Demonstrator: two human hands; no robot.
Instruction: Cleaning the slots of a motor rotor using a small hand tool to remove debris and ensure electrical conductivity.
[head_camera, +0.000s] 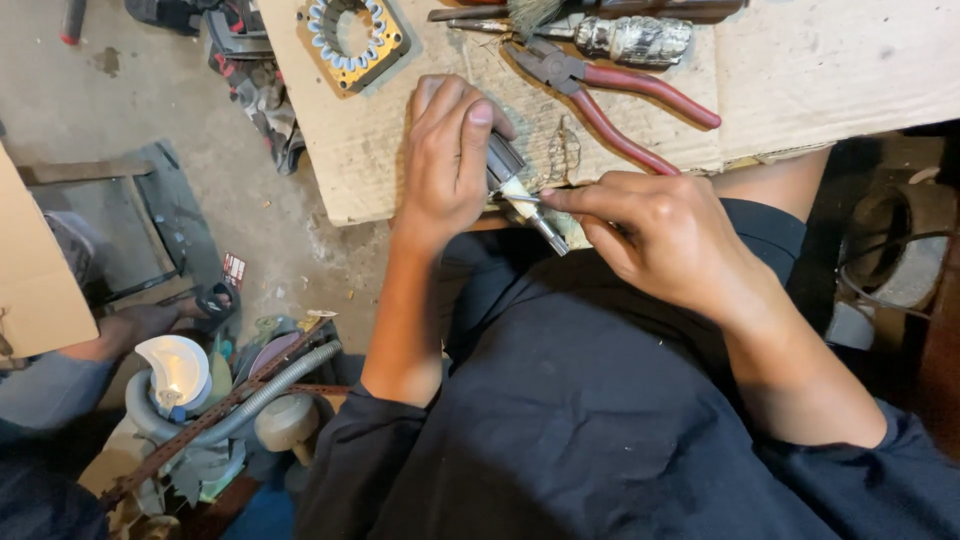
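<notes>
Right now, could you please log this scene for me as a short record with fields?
Setting: cardboard sheet laid as a work surface above a concrete floor
Left hand: pressing a small grey cylindrical part against the cardboard
Right hand: fingers pinching a thin metal tool at the part's end
Beside the hands: red-handled pliers, a loose wire tangle
Further back: motor stator ring, foil-wrapped handle
Lower left: grey corrugated hose, white funnel-shaped piece
</notes>
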